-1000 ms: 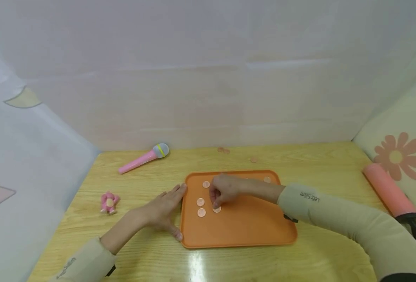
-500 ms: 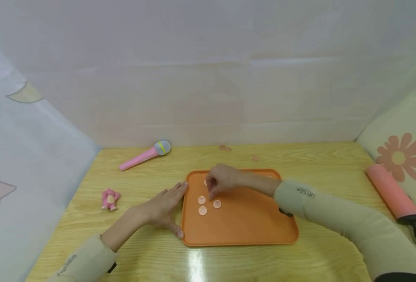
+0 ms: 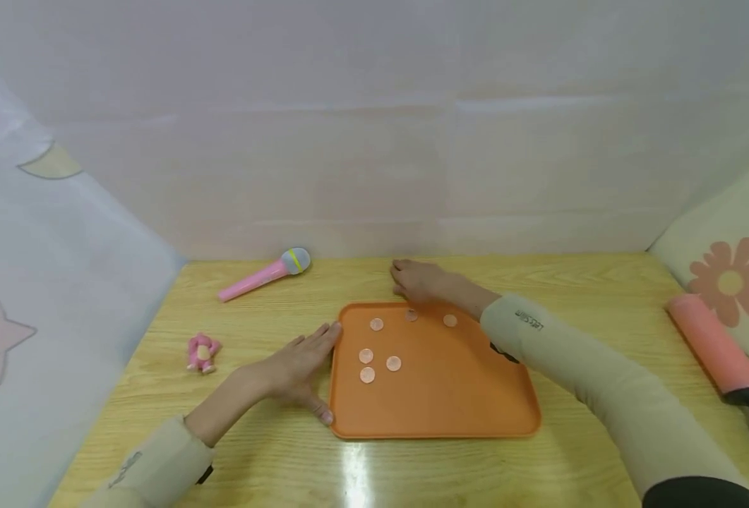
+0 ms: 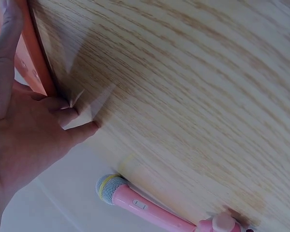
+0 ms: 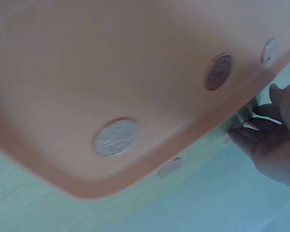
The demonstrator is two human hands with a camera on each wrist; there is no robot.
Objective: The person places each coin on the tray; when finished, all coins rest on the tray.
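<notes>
An orange tray (image 3: 438, 429) lies in the middle of the wooden table, with several coins (image 3: 394, 363) scattered over its left and far parts. My left hand (image 3: 298, 367) lies flat on the table, and its straight fingers (image 4: 9, 43) press against the tray's left rim (image 4: 31, 63). My right hand (image 3: 412, 279) reaches past the tray's far edge and rests low on the table. In the right wrist view its fingers (image 5: 253, 137) are bent with the tips close together. Whether they hold a coin is hidden. One coin (image 5: 170, 166) lies on the table just outside the rim (image 5: 150, 159).
A pink toy microphone (image 3: 262, 275) lies at the back left. A small pink figure (image 3: 202, 351) stands near the left edge. A pink roller with a black handle (image 3: 714, 346) lies at the far right. Cloth walls close in the table's back and sides.
My right hand has let go of a coin on the tray, lifted off, and moved beyond the tray's far edge to the table. My left hand has stayed at the tray's left rim.
</notes>
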